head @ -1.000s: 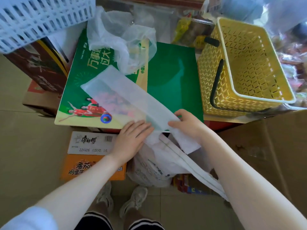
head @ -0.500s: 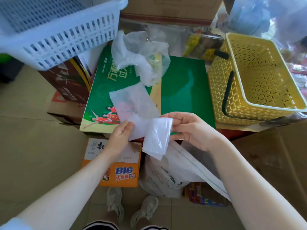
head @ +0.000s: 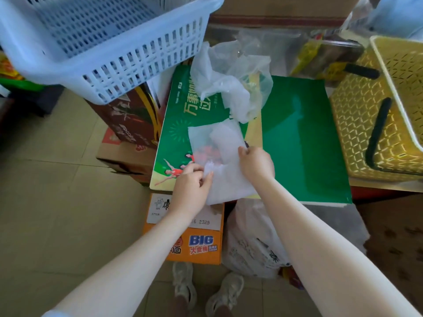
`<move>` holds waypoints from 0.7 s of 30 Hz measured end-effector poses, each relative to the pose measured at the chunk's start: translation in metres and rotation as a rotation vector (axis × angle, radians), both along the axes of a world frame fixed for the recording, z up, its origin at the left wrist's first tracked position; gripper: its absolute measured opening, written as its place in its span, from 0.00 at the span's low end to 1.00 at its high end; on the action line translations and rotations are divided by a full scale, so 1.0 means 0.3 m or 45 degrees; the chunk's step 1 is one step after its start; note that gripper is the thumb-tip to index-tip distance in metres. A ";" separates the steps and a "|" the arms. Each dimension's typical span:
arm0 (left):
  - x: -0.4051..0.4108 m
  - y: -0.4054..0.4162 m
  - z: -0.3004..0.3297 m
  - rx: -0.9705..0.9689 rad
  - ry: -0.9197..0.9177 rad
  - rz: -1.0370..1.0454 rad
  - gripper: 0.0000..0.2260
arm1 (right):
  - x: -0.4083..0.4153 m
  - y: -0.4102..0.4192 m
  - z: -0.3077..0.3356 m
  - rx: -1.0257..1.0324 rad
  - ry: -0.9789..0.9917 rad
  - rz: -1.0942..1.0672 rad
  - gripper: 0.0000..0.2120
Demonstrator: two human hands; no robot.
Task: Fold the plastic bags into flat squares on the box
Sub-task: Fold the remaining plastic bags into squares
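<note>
Lying bag [head: 225,154], long axis near-to-far.

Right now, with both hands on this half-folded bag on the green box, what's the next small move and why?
Probably press the raised flap down flat. The folded bag lies on the green box, but its near part looks loose and overhangs the box edge. The left hand pinches that near part, and the right hand holds the right edge, so smoothing would likely set the crease.
</note>
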State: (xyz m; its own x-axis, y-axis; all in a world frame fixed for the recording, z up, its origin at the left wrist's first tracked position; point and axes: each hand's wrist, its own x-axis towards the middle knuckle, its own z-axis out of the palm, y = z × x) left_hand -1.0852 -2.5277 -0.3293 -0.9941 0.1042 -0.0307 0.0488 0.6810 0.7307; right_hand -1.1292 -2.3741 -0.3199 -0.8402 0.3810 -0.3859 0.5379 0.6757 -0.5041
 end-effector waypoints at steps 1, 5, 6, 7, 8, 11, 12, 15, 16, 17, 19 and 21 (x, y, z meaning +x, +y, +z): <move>-0.007 -0.007 -0.008 -0.066 0.034 -0.026 0.15 | -0.003 -0.007 -0.008 0.040 -0.008 -0.025 0.16; -0.029 -0.029 -0.039 -0.371 0.115 -0.150 0.12 | -0.002 -0.015 -0.024 0.219 0.005 -0.074 0.18; -0.032 -0.032 -0.039 -0.432 0.123 -0.151 0.10 | -0.002 -0.017 -0.029 0.271 0.006 -0.064 0.18; -0.034 -0.036 -0.038 -0.460 0.123 -0.146 0.10 | 0.000 -0.019 -0.032 0.321 0.010 -0.045 0.18; -0.038 -0.039 -0.036 -0.459 0.121 -0.150 0.12 | 0.001 -0.023 -0.035 0.371 0.020 -0.023 0.18; -0.077 -0.023 -0.021 -0.427 0.185 -0.292 0.22 | 0.000 -0.034 -0.037 0.472 0.038 0.011 0.20; -0.102 -0.008 -0.016 -0.414 0.233 -0.392 0.21 | -0.002 -0.037 -0.037 0.484 0.038 0.008 0.20; -0.201 0.050 -0.003 -0.468 0.342 -0.730 0.21 | -0.009 -0.041 -0.042 0.503 0.021 -0.001 0.21; -0.232 0.065 -0.005 -0.536 0.350 -0.800 0.21 | -0.011 -0.040 -0.045 0.508 0.022 0.002 0.21; -0.265 0.072 -0.018 -0.610 0.323 -0.849 0.22 | -0.011 -0.040 -0.047 0.507 0.026 0.006 0.21; -0.323 0.070 -0.054 -0.729 0.248 -0.859 0.22 | -0.008 -0.040 -0.048 0.501 0.036 0.019 0.21; -0.354 0.061 -0.074 -0.794 0.213 -0.836 0.23 | 0.000 -0.040 -0.045 0.492 0.052 0.028 0.21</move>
